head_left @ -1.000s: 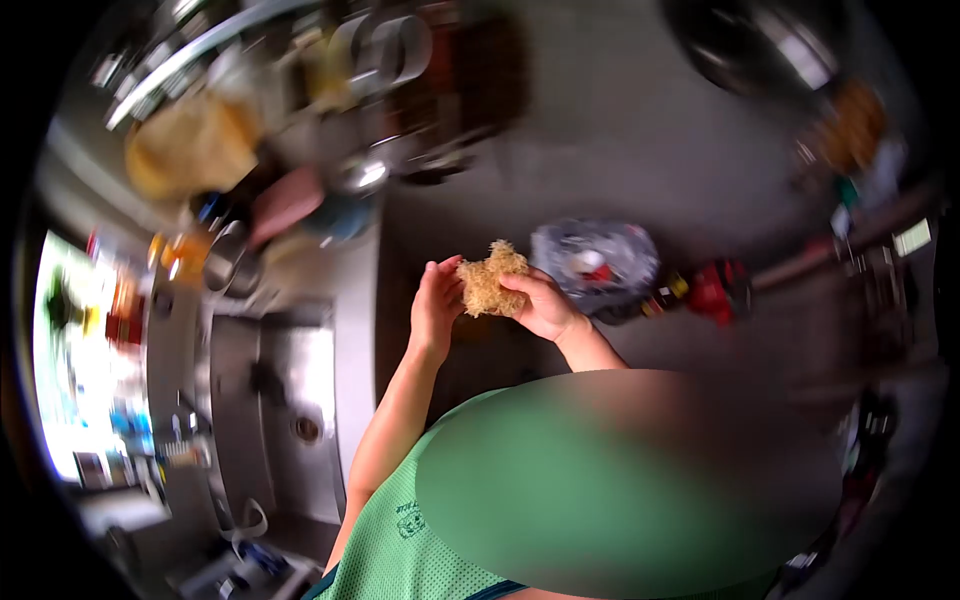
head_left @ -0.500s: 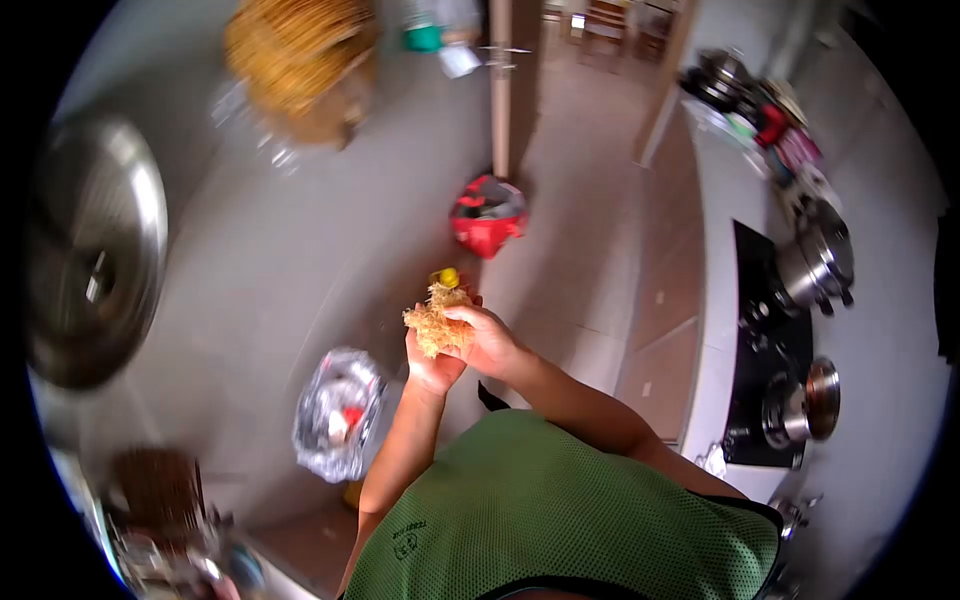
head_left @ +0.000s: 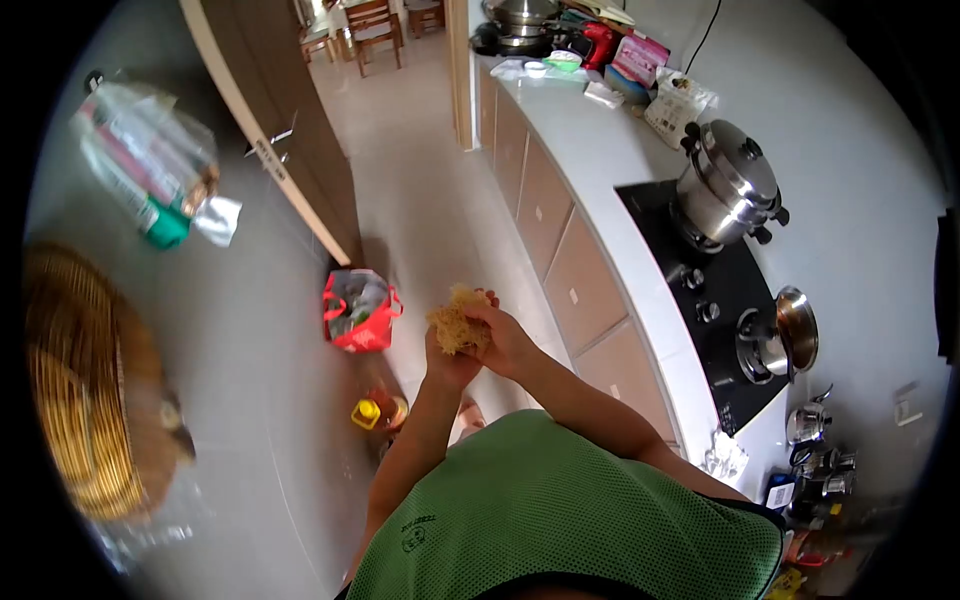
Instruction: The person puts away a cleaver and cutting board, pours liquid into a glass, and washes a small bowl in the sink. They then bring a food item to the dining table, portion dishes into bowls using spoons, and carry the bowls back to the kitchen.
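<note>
A tan, stringy clump (head_left: 460, 325) is held between my two hands in front of my chest. Its kind is not clear from the frames. My left hand (head_left: 450, 366) cups it from below and the left side. On the other side my right hand (head_left: 503, 338) grips it, the thumb lying across the front. The fingers behind the clump are partly hidden.
To the right runs a counter (head_left: 655, 290) with a black gas stove (head_left: 690, 290), a steel pot (head_left: 735, 180) and a small pan (head_left: 795, 330). On the floor stand a red bag (head_left: 365, 332) and a yellow-capped bottle (head_left: 385, 410). A door (head_left: 285, 120) is ajar.
My view has swung right, toward the counter and stove. The clump stays in both hands, turned slightly. The wall basket and red bag have shifted left in view.
</note>
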A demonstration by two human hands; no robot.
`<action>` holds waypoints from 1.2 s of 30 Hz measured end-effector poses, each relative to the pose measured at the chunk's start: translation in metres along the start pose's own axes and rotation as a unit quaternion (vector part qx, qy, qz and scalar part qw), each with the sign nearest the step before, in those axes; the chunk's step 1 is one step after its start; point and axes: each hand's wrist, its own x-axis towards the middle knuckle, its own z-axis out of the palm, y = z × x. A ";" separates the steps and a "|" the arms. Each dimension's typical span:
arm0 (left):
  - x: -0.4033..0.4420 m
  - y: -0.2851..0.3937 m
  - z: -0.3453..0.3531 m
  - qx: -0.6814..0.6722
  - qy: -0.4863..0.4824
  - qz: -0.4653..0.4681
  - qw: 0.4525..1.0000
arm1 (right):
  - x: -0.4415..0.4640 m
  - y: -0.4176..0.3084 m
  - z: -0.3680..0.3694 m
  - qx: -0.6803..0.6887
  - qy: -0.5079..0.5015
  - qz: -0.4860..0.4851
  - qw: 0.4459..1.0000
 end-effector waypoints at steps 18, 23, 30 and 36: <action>0.404 0.184 -0.006 0.052 -0.033 -0.087 0.994 | 0.378 -0.215 0.006 0.044 -0.058 -0.035 0.997; 0.517 0.258 0.007 0.049 -0.015 -0.015 0.999 | 0.500 -0.281 0.052 0.026 -0.066 -0.003 0.998; 0.671 0.371 -0.021 0.036 -0.034 0.025 0.998 | 0.689 -0.344 0.082 -0.020 -0.077 0.061 0.995; 0.828 0.493 -0.020 0.018 -0.038 0.018 0.999 | 0.861 -0.412 0.139 -0.040 -0.091 0.038 0.994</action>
